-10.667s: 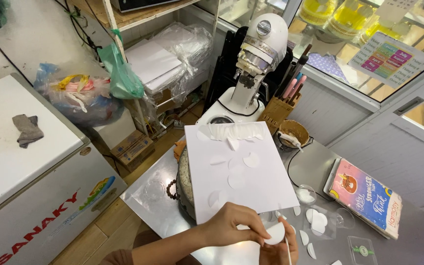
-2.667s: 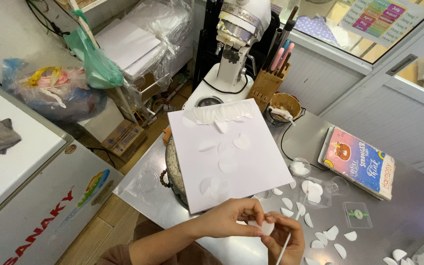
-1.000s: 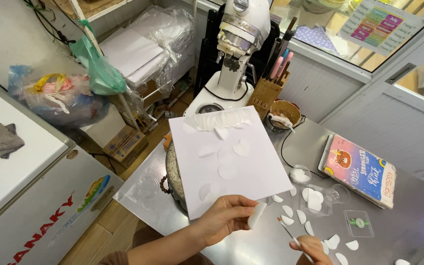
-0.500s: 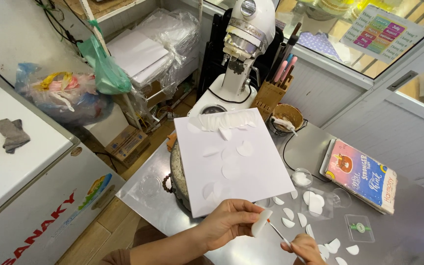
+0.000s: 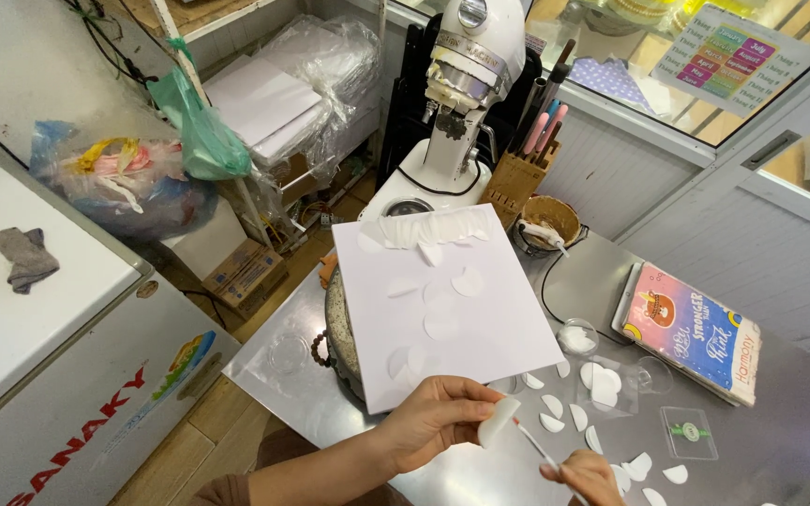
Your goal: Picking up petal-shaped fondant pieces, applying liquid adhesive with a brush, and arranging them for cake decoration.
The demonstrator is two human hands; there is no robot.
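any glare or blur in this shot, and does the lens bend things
Head view: soft, even daylight with faint shadows; mild sheen on the steel table, and reflections in the glass panes at top right. The white board reads bright but keeps its detail. The left hand, holding a white petal piece, is sharp. The right hand is cut by the lower edge. Wide-angle lens bows the chest freezer.

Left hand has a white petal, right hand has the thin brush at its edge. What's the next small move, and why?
Probably draw the brush tip across the white petal. The left hand pinches the petal upright, clear of the white board, and the right hand aims the tip at its lower edge, though contact isn't clear.
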